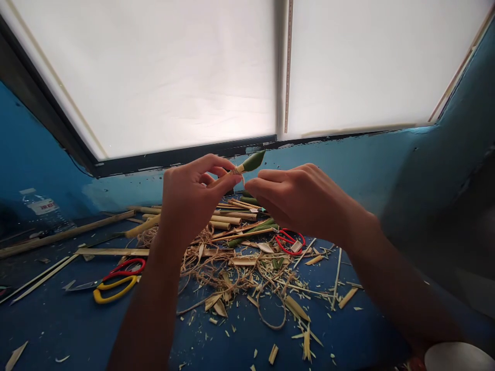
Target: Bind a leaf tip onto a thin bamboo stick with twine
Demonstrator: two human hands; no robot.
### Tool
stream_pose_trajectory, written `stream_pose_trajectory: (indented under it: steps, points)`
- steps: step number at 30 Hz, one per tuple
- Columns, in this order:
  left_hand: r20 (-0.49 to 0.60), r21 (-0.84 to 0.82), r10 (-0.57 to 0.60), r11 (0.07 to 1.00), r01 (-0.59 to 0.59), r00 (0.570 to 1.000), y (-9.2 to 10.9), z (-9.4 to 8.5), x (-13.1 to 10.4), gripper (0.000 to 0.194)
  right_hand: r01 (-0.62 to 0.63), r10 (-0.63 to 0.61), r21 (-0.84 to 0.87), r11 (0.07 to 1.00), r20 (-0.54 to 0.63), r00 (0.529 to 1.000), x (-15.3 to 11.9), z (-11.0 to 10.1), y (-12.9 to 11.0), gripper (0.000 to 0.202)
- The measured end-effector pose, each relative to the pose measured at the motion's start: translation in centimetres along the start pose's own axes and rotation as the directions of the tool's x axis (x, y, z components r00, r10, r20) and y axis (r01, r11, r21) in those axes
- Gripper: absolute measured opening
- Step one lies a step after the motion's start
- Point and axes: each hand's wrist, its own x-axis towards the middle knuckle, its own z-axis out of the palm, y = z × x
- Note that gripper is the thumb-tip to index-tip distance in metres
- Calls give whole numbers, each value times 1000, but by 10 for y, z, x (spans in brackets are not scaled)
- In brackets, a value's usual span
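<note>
Bamboo, a thin green-tipped piece (pixel 247 165), is held up in front of a bright white window. The left hand (pixel 189 198) pinches its pale lower end between thumb and fingertips, so its grip is closed on the piece, and the pointed green end slants up and to the right. The right hand (pixel 297 198) is raised just beside it, thumb and forefinger pressed together at the wrapped band where the green tip meets the pale stem; whether a fine strand is caught between them cannot be told.

Below the hands lies a dark blue table (pixel 77 330) strewn with work litter. Directly under them sits a tangled heap of tan fibre and shavings (pixel 240 273), with a bundle of cut bamboo sticks (pixel 232 216) behind it near the blue wall. Small red-handled scissors (pixel 288 241) lie under the right wrist. To the left, well apart from the hands, are larger scissors with red and yellow handles (pixel 116 281), and long split bamboo strips (pixel 62 234) reach toward the left edge. A white rounded object (pixel 456 356) shows at the bottom right corner.
</note>
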Motion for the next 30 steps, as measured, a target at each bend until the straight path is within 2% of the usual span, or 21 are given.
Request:
stream_pose_trajectory:
  steps: [3,5,8,10,15,19,21,24,26,30]
  points:
    - [126,110,160,979,-174,979,-2,-4,-2,13,15,-15,-9,1000,-28,999,-1,0,1,18]
    - [252,65,233,964,-257,939,-1,-5,-3,10,30,-28,52,998,-49,998,-1,2,6,20]
    - [388,-69,250,968,-243,887,1,-6,-4,6,83,-63,260,962,-85,994,-1,5,19,20]
    - [401,-146,232,971,-188,886,3,-7,-5,8,118,-75,409,905,-118,990,-1,6,26,19]
    - [357,-367,183,929,-43,916,2,-10,-6,12,88,-9,663,743,-122,992,-1,7,38,17]
    - [371,-443,143,896,40,917,4,-11,-8,20,78,-19,731,678,-89,996,1,14,39,19]
    - [339,-463,129,885,46,932,5,-10,-8,20,85,-56,747,659,-65,996,3,17,37,19]
    - [175,-416,133,908,-50,976,4,-7,-7,19,95,-67,741,665,-68,995,4,23,36,20]
    - [62,-361,127,928,-96,990,3,-6,-5,20,106,-43,709,697,-106,993,5,26,36,20]
    - [-38,-287,83,954,-90,996,1,-3,-2,30,147,-51,611,778,-171,984,5,28,35,20]
